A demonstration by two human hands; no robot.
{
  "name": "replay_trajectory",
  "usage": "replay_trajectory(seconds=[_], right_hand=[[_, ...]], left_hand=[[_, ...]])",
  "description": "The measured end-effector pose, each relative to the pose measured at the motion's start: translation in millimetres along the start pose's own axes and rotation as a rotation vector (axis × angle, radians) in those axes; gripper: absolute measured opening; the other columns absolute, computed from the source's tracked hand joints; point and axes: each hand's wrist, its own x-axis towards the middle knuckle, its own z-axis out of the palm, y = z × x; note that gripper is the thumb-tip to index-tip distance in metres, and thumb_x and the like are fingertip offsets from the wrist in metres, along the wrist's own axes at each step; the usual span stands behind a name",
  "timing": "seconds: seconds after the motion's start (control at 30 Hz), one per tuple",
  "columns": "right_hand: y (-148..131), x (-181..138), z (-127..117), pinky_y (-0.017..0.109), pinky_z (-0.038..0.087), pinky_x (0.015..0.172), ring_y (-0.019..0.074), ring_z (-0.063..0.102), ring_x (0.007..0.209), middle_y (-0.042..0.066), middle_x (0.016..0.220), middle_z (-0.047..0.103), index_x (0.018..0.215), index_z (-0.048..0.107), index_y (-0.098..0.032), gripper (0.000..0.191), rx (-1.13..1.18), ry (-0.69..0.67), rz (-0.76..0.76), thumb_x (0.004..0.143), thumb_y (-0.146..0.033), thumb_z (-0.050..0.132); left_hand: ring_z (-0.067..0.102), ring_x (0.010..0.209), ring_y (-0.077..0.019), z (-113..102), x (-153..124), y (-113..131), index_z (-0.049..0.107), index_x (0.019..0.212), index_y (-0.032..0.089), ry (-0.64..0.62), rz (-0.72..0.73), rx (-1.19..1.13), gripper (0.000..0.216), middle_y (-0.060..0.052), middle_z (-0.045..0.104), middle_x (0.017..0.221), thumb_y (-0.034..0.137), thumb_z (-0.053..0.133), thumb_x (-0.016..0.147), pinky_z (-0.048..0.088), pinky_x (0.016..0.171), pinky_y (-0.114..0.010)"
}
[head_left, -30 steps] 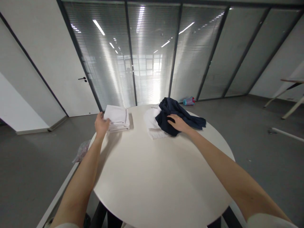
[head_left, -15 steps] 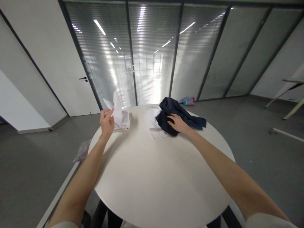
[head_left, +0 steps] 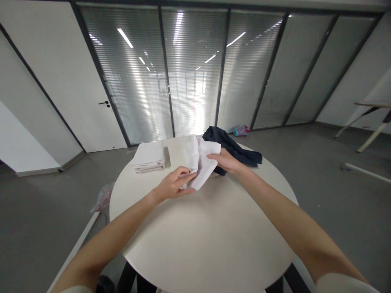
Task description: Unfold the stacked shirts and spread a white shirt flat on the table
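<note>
My right hand (head_left: 225,160) grips the upper right part of a loose white cloth (head_left: 207,162), with the thumb on its near face. At the cloth's lower left edge, the bent fingers of my left hand (head_left: 176,183) hold it. The cloth hangs partly folded between both hands, a little above the table. Behind my right hand lies a crumpled navy garment (head_left: 233,146), its near part hidden by the hand and cloth. To the left sits a flat stack of folded white cloth (head_left: 149,155).
The round white table (head_left: 207,240) is under my arms. On the floor behind it lies a blue and red patterned object (head_left: 241,130). A clear plastic bag (head_left: 104,196) is by the table's left edge. Glass panels with blinds (head_left: 195,73) stand beyond.
My left hand has left the white stack, where it held fabric upright, and moved right to the loose cloth. My right hand has shifted from the navy garment to the white cloth, now raised.
</note>
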Motion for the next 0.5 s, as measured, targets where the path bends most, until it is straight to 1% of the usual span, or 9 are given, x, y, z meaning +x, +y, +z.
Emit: replay_trajectory(seconds=[0.07, 0.13, 0.2, 0.27, 0.3, 0.33, 0.37, 0.43, 0.5], right_hand=[[-5.6, 1.8, -17.0, 0.039, 0.057, 0.083, 0.0247, 0.070, 0.087, 0.006, 0.093, 0.075, 0.097, 0.069, -0.017, 0.041, -0.021, -0.041, 0.046, 0.059, -0.023, 0.082], [-10.7, 5.4, -36.5, 0.039, 0.058, 0.080, 0.0249, 0.070, 0.084, 0.007, 0.090, 0.075, 0.095, 0.069, -0.017, 0.036, -0.109, -0.040, 0.081, 0.060, -0.022, 0.079], [-14.5, 11.1, -54.6, 0.040, 0.057, 0.078, 0.0246, 0.069, 0.082, 0.007, 0.087, 0.073, 0.095, 0.069, -0.017, 0.033, -0.273, 0.103, 0.035, 0.062, -0.020, 0.072], [-16.5, 16.8, -66.8, 0.040, 0.056, 0.082, 0.0241, 0.068, 0.086, 0.008, 0.089, 0.072, 0.096, 0.069, -0.017, 0.033, -0.466, 0.366, -0.136, 0.063, -0.016, 0.066], [-16.9, 18.7, -69.3, 0.040, 0.054, 0.085, 0.0239, 0.067, 0.088, 0.008, 0.091, 0.072, 0.096, 0.069, -0.018, 0.034, -0.555, 0.467, -0.236, 0.063, -0.015, 0.064], [-17.0, 19.3, -68.9, 0.040, 0.053, 0.087, 0.0235, 0.067, 0.090, 0.008, 0.093, 0.072, 0.096, 0.069, -0.018, 0.032, -0.633, 0.506, -0.321, 0.064, -0.015, 0.062], [-16.8, 18.4, -65.6, 0.040, 0.052, 0.087, 0.0232, 0.067, 0.090, 0.008, 0.094, 0.072, 0.094, 0.070, -0.018, 0.029, -0.701, 0.468, -0.384, 0.066, -0.016, 0.061], [-15.3, 12.0, -51.3, 0.037, 0.051, 0.085, 0.0224, 0.067, 0.090, 0.008, 0.096, 0.073, 0.093, 0.072, -0.019, 0.024, -0.809, 0.202, -0.457, 0.074, -0.020, 0.058], [-12.7, 1.7, -31.2, 0.035, 0.049, 0.086, 0.0221, 0.067, 0.092, 0.007, 0.097, 0.074, 0.093, 0.074, -0.020, 0.022, -0.918, -0.141, -0.497, 0.081, -0.024, 0.056]], left_hand=[[0.061, 0.088, -0.0189, -5.0, 0.1, -4.6, 0.069, 0.116, 0.016, 0.136, -0.085, -0.037, 0.038, -0.010, 0.057, 0.097, 0.043, 0.047, 0.101, 0.056, 0.074, -0.032], [0.058, 0.080, -0.0165, -15.1, -0.4, -11.8, 0.073, 0.095, 0.015, 0.316, -0.254, -0.022, 0.042, -0.008, 0.054, 0.089, 0.039, 0.040, 0.104, 0.053, 0.070, -0.031], [0.055, 0.074, -0.0143, -26.3, -0.4, -19.7, 0.072, 0.078, 0.016, 0.469, -0.452, -0.013, 0.051, -0.005, 0.051, 0.083, 0.036, 0.034, 0.105, 0.050, 0.067, -0.029], [0.054, 0.072, -0.0134, -33.7, 0.2, -25.8, 0.072, 0.073, 0.016, 0.540, -0.599, -0.007, 0.053, -0.004, 0.049, 0.080, 0.034, 0.034, 0.106, 0.049, 0.067, -0.027], [0.055, 0.072, -0.0136, -34.6, 0.6, -27.3, 0.072, 0.074, 0.017, 0.523, -0.636, 0.001, 0.050, -0.004, 0.049, 0.080, 0.034, 0.037, 0.105, 0.049, 0.067, -0.027], [0.056, 0.075, -0.0144, -33.0, 0.9, -27.5, 0.073, 0.078, 0.017, 0.466, -0.649, 0.009, 0.043, -0.004, 0.051, 0.082, 0.034, 0.042, 0.103, 0.050, 0.068, -0.027], [0.059, 0.079, -0.0156, -29.1, 1.1, -26.3, 0.074, 0.084, 0.017, 0.372, -0.636, 0.011, 0.035, -0.005, 0.054, 0.085, 0.033, 0.047, 0.101, 0.051, 0.070, -0.028], [0.063, 0.093, -0.0189, -15.1, 0.5, -20.1, 0.073, 0.103, 0.018, 0.103, -0.538, -0.014, 0.023, -0.008, 0.061, 0.101, 0.024, 0.051, 0.097, 0.053, 0.081, -0.031], [0.060, 0.115, -0.0225, 2.9, -1.2, -10.8, 0.065, 0.127, 0.021, -0.191, -0.377, -0.064, 0.039, -0.011, 0.062, 0.124, 0.011, 0.046, 0.093, 0.049, 0.097, -0.036]])
